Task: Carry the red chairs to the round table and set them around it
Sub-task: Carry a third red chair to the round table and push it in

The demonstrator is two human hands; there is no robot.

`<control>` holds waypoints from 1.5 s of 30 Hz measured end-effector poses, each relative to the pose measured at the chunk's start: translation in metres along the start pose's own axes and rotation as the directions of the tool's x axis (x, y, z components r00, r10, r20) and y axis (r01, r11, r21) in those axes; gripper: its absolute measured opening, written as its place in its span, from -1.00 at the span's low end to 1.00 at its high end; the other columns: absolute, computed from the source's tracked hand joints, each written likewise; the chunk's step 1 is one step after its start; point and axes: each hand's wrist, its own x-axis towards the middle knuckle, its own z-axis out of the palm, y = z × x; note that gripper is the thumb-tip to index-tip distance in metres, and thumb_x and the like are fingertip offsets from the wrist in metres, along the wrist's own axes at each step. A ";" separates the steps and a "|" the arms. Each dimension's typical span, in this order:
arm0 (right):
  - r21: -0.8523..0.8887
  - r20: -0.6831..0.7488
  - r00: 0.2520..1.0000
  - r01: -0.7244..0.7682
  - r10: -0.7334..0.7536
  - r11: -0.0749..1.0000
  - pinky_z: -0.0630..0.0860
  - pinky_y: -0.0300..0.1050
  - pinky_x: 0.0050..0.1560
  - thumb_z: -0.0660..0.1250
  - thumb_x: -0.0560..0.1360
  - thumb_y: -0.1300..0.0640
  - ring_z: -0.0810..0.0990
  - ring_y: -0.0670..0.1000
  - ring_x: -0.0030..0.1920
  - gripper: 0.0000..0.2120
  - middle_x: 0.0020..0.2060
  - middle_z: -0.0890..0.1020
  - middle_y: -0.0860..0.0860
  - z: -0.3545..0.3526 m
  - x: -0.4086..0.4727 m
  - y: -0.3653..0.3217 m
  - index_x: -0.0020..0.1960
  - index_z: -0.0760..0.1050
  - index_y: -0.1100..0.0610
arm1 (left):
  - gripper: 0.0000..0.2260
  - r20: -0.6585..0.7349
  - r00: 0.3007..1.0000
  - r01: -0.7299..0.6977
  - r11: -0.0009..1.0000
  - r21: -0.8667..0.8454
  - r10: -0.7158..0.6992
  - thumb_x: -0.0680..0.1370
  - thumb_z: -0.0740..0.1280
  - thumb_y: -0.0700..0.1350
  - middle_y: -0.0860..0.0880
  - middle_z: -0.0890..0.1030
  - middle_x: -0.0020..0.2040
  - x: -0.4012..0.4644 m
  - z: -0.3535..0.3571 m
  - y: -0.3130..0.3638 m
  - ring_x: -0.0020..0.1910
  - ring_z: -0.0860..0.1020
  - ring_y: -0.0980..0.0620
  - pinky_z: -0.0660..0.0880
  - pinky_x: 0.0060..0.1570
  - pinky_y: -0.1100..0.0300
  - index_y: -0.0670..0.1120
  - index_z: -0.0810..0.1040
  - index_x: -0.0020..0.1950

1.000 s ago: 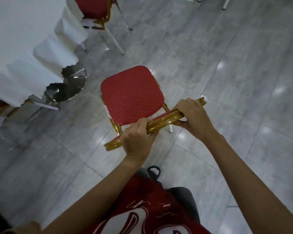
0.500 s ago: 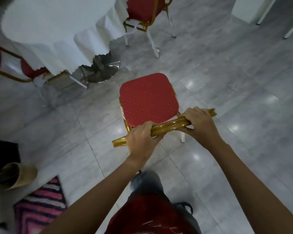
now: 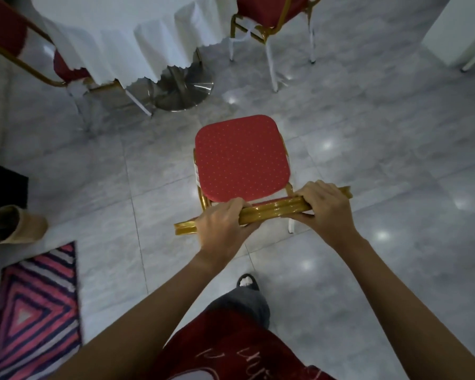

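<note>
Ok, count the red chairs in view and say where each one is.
3: the held chair in both hands, one chair at the table's right, one at its left, partly under the tablecloth. Others may sit out of frame.

I see both bare arms extended forward and down, converging slightly. My left hand is palm-down, fingers curled closed around the gold top rail. My right hand grips the same rail, knuckles up, wrist straight.
</note>
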 end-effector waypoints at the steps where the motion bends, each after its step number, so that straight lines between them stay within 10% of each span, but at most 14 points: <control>1: -0.001 -0.008 1.000 0.018 -0.018 1.000 0.32 -0.20 -0.28 0.36 0.40 -0.18 0.46 0.01 -0.38 -0.60 -0.39 0.54 0.04 -0.001 0.000 0.008 -0.20 0.48 0.19 | -0.65 -0.015 1.000 0.000 1.000 0.009 0.000 0.41 0.37 0.24 0.07 0.57 -0.42 0.002 0.003 0.006 -0.51 0.48 0.13 0.32 -0.46 0.34 -0.05 0.59 -0.24; 19: 0.216 0.146 0.967 0.172 -0.207 0.961 0.37 -0.26 -0.35 0.40 0.35 -0.21 0.47 -0.08 -0.40 -0.61 -0.39 0.56 -0.04 -0.047 -0.010 0.084 -0.22 0.53 0.13 | -0.59 -0.127 0.965 0.245 0.962 0.124 -0.230 0.37 0.35 0.32 0.08 0.55 -0.47 -0.015 0.023 0.103 -0.53 0.46 0.10 0.36 -0.51 0.27 -0.04 0.59 -0.30; 28: 0.318 0.359 0.903 0.117 -0.234 0.941 0.25 -0.42 -0.42 0.29 0.29 -0.37 0.44 -0.15 -0.49 -0.56 -0.48 0.57 -0.12 -0.061 -0.001 0.126 -0.22 0.58 0.01 | -0.58 -0.001 0.996 0.081 0.952 0.296 -0.085 0.39 0.33 0.27 0.05 0.48 -0.52 -0.030 0.009 0.100 -0.61 0.41 0.06 0.14 -0.50 0.33 -0.10 0.48 -0.32; 45: 0.398 0.044 0.888 0.405 -0.458 0.823 0.46 -0.23 -0.55 0.30 0.40 -0.29 0.52 -0.09 -0.53 -0.53 -0.47 0.61 -0.07 -0.012 0.028 0.136 -0.30 0.59 0.13 | -0.43 -0.162 0.985 0.107 0.948 0.299 -0.060 0.43 0.20 0.36 0.04 0.40 -0.55 -0.018 0.019 0.051 -0.64 0.35 0.07 0.24 -0.58 0.34 -0.15 0.39 -0.39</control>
